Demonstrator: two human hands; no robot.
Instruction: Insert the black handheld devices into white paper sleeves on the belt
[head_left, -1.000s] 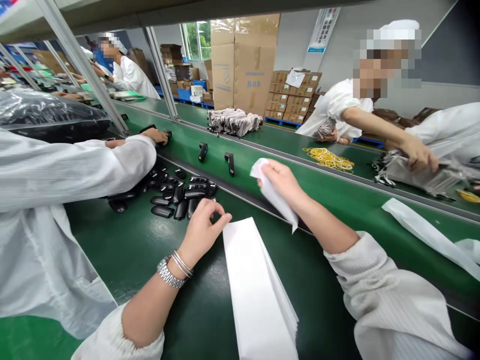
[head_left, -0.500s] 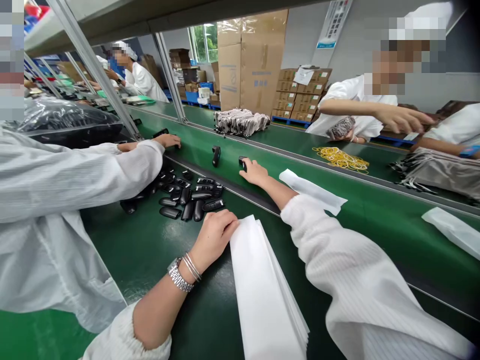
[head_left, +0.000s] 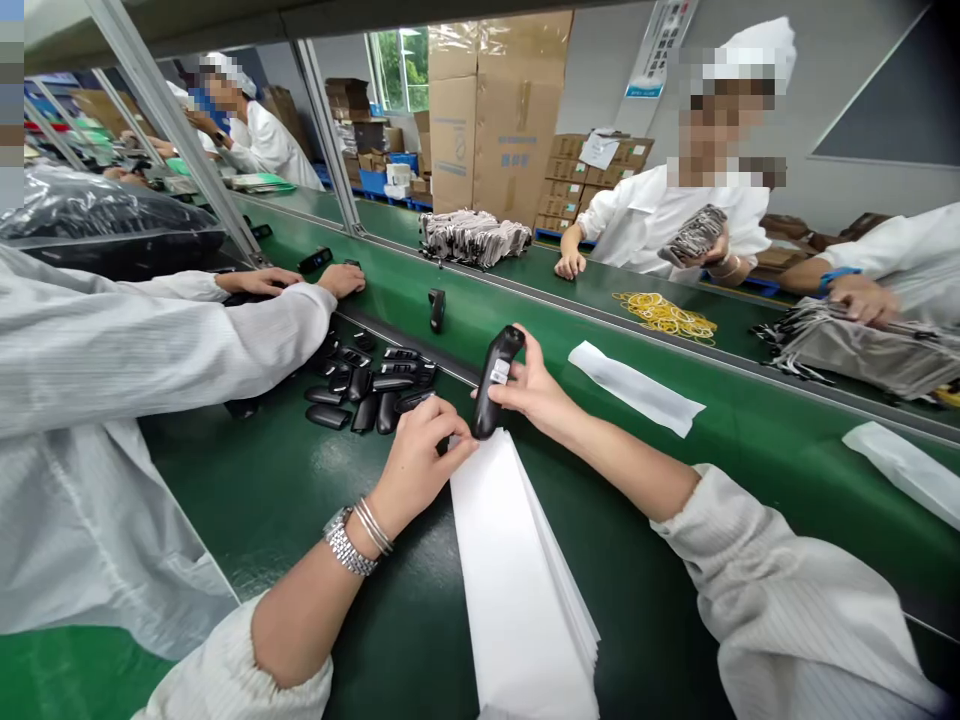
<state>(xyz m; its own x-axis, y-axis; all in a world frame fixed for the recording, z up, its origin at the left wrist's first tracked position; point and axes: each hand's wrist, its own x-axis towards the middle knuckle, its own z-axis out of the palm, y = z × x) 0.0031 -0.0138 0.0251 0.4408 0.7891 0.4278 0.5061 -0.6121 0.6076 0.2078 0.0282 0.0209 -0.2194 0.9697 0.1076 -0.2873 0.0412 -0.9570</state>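
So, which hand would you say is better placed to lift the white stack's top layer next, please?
Probably the left hand: its fingertips are at the far end of the white stack, and no device shows in it, while the right hand is gripping a black device.

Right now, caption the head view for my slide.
Right hand holding a black handheld device, left hand at the far end of a stack of white strips.

Pretty clearly a factory floor, the assembly/packing line kind. You've got a long green conveyor belt (head_left: 780,435) down the middle, co-workers (head_left: 641,205) in white caps and smocks on both sides, black plastic housings (head_left: 365,410) in a heap, bundled cables (head_left: 476,240), a stack of flat white sleeves (head_left: 510,570), and cartons (head_left: 559,190) on blue pallets behind.
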